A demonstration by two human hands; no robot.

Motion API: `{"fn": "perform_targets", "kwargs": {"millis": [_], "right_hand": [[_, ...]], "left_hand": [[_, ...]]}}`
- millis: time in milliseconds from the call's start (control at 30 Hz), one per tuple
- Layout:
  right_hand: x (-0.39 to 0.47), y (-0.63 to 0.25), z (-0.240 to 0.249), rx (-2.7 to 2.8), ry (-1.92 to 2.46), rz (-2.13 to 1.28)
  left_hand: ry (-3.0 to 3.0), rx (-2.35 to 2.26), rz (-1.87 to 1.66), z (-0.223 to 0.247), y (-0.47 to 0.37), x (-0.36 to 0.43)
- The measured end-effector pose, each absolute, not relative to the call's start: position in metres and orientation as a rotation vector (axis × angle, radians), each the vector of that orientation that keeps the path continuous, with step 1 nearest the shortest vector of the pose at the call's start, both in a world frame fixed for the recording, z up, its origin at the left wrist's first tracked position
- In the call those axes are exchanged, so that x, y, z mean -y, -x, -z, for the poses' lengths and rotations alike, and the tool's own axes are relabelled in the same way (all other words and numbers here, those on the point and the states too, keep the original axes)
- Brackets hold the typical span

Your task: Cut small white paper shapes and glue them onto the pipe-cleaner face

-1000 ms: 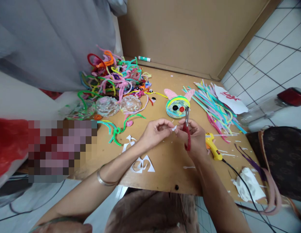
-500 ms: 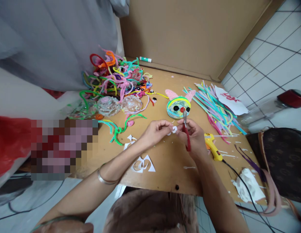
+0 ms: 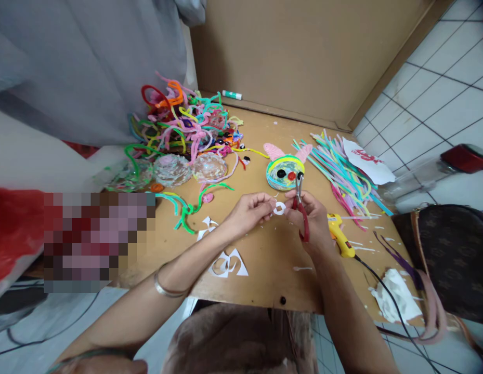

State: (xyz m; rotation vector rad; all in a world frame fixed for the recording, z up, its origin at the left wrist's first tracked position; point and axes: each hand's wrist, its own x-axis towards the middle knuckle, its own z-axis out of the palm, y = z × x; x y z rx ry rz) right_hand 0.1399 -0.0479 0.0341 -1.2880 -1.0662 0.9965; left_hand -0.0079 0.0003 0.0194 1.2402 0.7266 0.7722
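Between my two hands is a small white paper ring (image 3: 279, 208) with a hole in its middle. My left hand (image 3: 257, 210) pinches the ring's left side. My right hand (image 3: 313, 215) carries red-handled scissors (image 3: 302, 218), blades pointing away from me and slightly apart; its thumb and finger meet at the ring's right edge. Just beyond stands a round yarn animal head (image 3: 285, 174) with pink ears, black button eyes and a red nose. White paper offcuts (image 3: 229, 264) with curved cut-outs lie on the table near my left forearm.
Tangled pipe cleaners (image 3: 186, 122) and yarn domes (image 3: 171, 170) fill the back left. To the right lie straight pipe cleaners (image 3: 342, 169), a yellow glue gun (image 3: 341, 236) with a black cable, crumpled tissue (image 3: 395, 296) and a brown bag (image 3: 444, 254). A glue stick (image 3: 232, 95) rests by the cardboard.
The white paper has turned and opened out, so its ring shape now shows more fully. The scissors have tilted a little and their blades are further apart.
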Motion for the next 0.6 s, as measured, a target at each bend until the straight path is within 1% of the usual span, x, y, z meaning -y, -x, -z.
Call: {"fn": "perform_targets", "kwargs": {"millis": [433, 600], "right_hand": [[0.049, -0.14, -0.034, 1.036, 1.254, -1.093], [0.052, -0.144, -0.037, 1.065, 1.222, -1.262]], "left_hand": [[-1.236, -0.724, -0.829, -0.02, 0.005, 0.006], [-0.984, -0.643, -1.005, -0.023, 0.011, -0.004]]}}
